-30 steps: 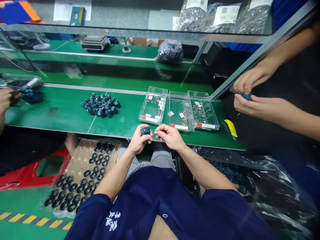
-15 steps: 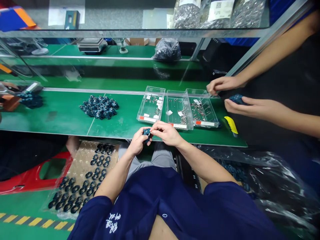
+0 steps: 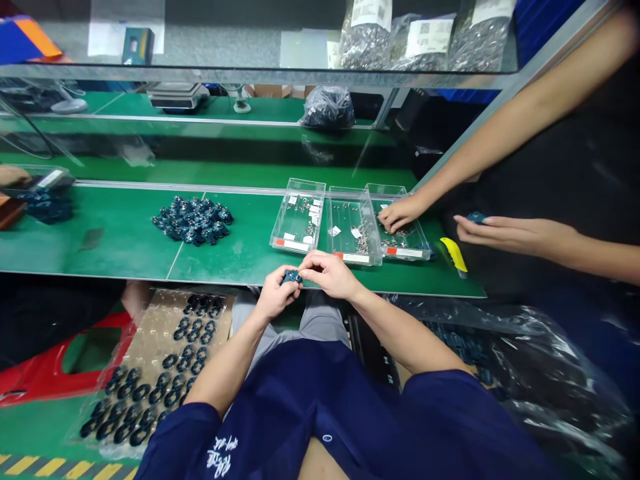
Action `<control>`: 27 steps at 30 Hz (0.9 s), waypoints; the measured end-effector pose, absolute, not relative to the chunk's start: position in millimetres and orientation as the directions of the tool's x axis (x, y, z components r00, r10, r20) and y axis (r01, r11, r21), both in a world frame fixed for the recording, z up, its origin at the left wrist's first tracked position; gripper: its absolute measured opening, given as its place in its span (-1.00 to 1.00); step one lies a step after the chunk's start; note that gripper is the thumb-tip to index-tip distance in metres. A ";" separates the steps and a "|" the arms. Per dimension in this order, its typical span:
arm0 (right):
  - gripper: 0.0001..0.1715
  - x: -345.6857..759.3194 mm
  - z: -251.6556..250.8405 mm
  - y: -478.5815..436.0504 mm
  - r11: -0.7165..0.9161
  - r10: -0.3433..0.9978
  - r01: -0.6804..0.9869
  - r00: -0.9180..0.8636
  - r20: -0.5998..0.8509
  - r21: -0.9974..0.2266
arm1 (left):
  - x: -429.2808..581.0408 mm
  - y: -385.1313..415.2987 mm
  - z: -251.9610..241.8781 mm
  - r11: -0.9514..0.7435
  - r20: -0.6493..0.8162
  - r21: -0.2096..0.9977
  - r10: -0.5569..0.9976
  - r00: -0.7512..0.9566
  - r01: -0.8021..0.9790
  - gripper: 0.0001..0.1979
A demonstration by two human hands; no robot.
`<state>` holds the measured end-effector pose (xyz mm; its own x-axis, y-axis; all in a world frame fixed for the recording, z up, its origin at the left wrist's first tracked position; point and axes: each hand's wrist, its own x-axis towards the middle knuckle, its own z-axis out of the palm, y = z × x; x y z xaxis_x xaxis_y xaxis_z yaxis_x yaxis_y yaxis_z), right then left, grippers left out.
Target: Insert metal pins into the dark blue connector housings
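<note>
My left hand (image 3: 274,293) is closed around a small dark blue part (image 3: 290,277) just in front of the green bench's near edge. My right hand (image 3: 327,272) is pinched against the top of that part; whatever it pinches is too small to make out. Three clear plastic trays (image 3: 300,217) of small metal pieces stand right behind my hands. A heap of the same blue parts (image 3: 193,219) lies on the green mat (image 3: 125,233) to the left.
A co-worker's hand (image 3: 400,212) reaches into the right tray, and their other hand (image 3: 493,232) holds a blue part. A yellow-handled tool (image 3: 454,255) lies beside the trays. A tray of black rings (image 3: 160,367) sits low at left. Bags of parts (image 3: 327,107) stand at the back.
My right hand closed in on the part held by my left, and both hands dropped slightly. The co-worker's hand moved from the bench corner into the right tray.
</note>
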<state>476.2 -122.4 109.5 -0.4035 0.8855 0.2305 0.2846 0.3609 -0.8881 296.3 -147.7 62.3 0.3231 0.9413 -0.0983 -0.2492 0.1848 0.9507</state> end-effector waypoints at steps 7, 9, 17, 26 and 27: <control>-0.80 492.2 105.5 -49.2 0.275 0.924 0.455 -0.370 0.101 -0.847 | 274.4 -143.9 44.7 0.130 -0.087 0.983 0.953 0.290 -0.133 -0.53; -0.79 497.8 106.7 -5.4 0.242 0.970 0.654 -0.191 0.154 -0.716 | 264.9 -138.2 41.2 0.107 -0.087 0.991 0.968 0.235 -0.076 -0.61; -0.74 463.5 77.0 136.3 0.095 0.987 0.966 -0.124 -0.106 -0.242 | 231.8 -117.9 24.3 0.028 -0.027 1.000 0.990 0.136 -0.001 -0.55; -0.66 431.0 53.2 174.2 0.019 0.966 0.984 -0.063 -0.252 -0.177 | 221.1 -111.6 16.2 0.108 -0.100 0.980 0.993 0.059 -0.164 -0.45; -0.69 431.2 55.9 172.9 0.015 0.965 0.981 -0.064 -0.254 -0.191 | 220.9 -110.9 18.0 0.104 -0.099 0.977 0.995 0.034 -0.187 -0.43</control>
<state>431.2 172.9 55.9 -0.0640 0.9652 -0.2537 0.9814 0.0148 -0.1915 220.9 -110.9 18.0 0.0343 0.9945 -0.0988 -0.1872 0.1035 0.9769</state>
